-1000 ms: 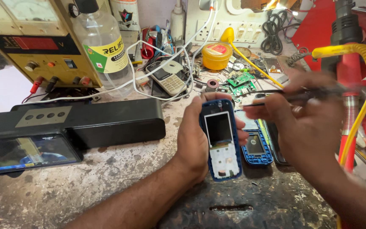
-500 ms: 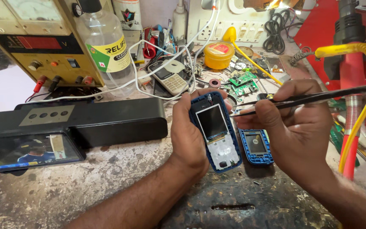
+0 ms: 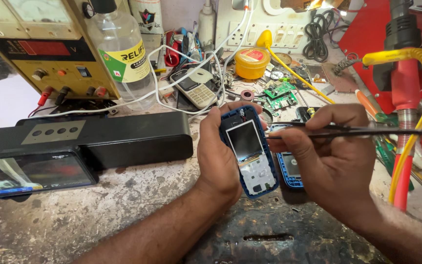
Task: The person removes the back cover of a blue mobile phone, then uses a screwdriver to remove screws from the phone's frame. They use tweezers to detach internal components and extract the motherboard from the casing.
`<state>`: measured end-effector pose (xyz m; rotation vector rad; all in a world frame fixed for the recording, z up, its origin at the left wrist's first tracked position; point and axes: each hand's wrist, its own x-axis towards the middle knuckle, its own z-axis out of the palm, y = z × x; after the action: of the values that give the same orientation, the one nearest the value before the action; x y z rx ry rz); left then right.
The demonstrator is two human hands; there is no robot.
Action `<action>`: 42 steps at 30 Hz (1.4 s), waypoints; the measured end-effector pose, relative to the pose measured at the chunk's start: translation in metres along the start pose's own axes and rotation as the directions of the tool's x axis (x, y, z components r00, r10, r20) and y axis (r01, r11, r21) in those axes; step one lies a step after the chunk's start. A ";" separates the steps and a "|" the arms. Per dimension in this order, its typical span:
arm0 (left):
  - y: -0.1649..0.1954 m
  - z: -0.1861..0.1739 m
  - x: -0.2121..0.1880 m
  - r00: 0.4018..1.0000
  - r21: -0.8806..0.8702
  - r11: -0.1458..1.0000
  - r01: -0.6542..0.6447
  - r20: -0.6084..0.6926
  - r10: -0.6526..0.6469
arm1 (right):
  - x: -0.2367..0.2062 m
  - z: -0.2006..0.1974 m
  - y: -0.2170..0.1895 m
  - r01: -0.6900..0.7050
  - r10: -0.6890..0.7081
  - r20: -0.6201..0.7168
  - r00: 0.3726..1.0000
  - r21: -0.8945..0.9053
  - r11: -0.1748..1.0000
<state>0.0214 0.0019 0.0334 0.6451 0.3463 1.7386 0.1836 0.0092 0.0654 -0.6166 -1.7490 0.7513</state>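
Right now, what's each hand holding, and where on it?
Left hand grips the blue phone by its left edge. Right hand pinches black tweezers mid-length.

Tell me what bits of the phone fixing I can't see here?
Head view only:
- Back of the blue phone: turned away, left hand wraps it.
- Tweezers tip: too thin to tell if it touches the phone.
- Blue cover on the bench: right hand hides most.
- Small parts on the green board: too small.

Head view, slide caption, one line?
Left hand holds an opened blue phone; right hand points tweezers at it.
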 end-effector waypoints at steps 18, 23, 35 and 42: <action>0.002 -0.003 0.006 0.962 0.063 0.960 0.272 0.011 -0.273 | 0.025 -0.030 -0.008 0.017 -0.021 -0.070 0.997 -0.055 0.998; -0.004 -0.011 0.003 0.771 0.146 0.786 0.601 0.150 -0.618 | 0.025 -0.032 -0.002 0.045 -0.039 0.134 0.990 -0.036 0.998; 0.002 -0.011 0.008 0.749 0.380 0.766 0.519 0.231 -0.622 | 0.026 -0.036 0.001 0.062 -0.044 0.196 0.980 -0.086 0.994; 0.004 -0.017 0.013 0.725 0.459 0.750 0.477 0.277 -0.631 | 0.030 -0.041 -0.004 0.035 0.028 0.269 0.963 -0.226 0.973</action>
<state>0.0063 0.0154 0.0248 1.0334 0.5031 0.9100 0.2137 0.0362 0.0960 -0.6897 -2.1096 0.6585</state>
